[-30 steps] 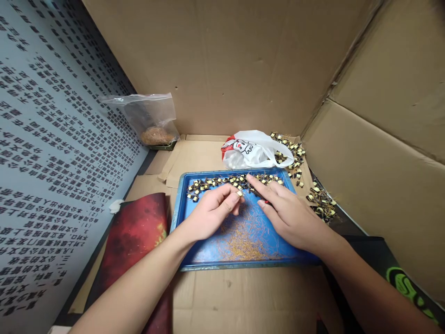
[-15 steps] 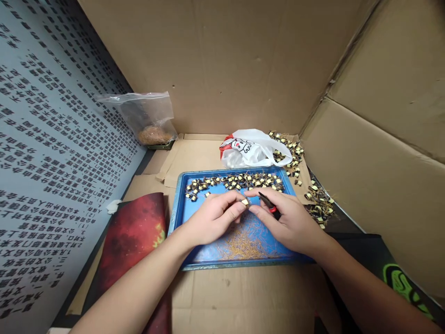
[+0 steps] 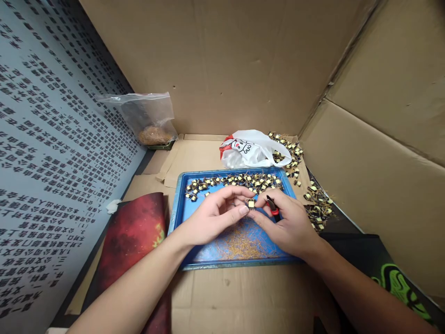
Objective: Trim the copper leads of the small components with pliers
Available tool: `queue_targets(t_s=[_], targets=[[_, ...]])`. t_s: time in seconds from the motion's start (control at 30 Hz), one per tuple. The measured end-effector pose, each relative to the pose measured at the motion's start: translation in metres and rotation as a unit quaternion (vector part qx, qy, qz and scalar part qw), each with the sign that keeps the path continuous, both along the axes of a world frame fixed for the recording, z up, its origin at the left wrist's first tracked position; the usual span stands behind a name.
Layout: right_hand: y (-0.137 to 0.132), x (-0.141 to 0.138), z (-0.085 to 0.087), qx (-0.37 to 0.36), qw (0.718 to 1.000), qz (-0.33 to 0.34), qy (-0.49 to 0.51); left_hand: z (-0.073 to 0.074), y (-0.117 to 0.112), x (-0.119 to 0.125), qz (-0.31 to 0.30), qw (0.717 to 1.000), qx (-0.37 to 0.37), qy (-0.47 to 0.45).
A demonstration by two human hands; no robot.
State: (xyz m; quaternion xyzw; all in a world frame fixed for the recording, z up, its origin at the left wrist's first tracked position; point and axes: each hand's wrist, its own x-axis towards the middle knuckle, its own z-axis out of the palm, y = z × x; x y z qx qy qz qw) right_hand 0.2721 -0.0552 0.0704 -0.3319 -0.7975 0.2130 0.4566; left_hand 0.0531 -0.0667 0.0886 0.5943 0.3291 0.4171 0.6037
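Observation:
Between the fingertips of my left hand (image 3: pixel 215 217) is a small transformer (image 3: pixel 251 204) with yellow tape, a dark body and thin pins. It is held up over the blue tray (image 3: pixel 194 265). My right hand (image 3: pixel 290 225) is closed around red-and-black hand cutters (image 3: pixel 274 211), whose jaws I cannot make out clearly. Its thumb and index fingertips come close to the transformer's right side; whether they touch it I cannot tell. Beneath the hands, orange-brown wire clippings (image 3: pixel 243 246) lie scattered in the tray. Several more transformers (image 3: pixel 239 180) are heaped along the tray's far side.
Behind the tray sits a white plastic bag (image 3: pixel 248 150), with loose transformers (image 3: pixel 318 204) piled to the right. A clear zip bag (image 3: pixel 155 123) of clippings stands back left. A red mat (image 3: pixel 134 236) lies left. Cardboard walls (image 3: pixel 222 69) rise behind and right.
The transformer has turned, so its yellow face and pins now show, and it sits slightly lower and farther right. The cutters have tilted more upright in my right hand, with its index finger drawn back.

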Motion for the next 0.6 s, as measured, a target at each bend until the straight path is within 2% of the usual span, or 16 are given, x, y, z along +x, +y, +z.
queue_targets(t_s=[0.27, 0.6], targets=[[-0.0008, -0.0012, 0.0044, 0.003, 1.0, -0.003, 0.015, 0.0076, 0.0004, 0.0028, -0.016, 0.999, -0.029, 0.012], [-0.0006, -0.0017, -0.0007, -0.021, 1.0, -0.002, 0.006, 0.0093, 0.0014, 0.0042, -0.007, 0.999, -0.037, -0.008]])
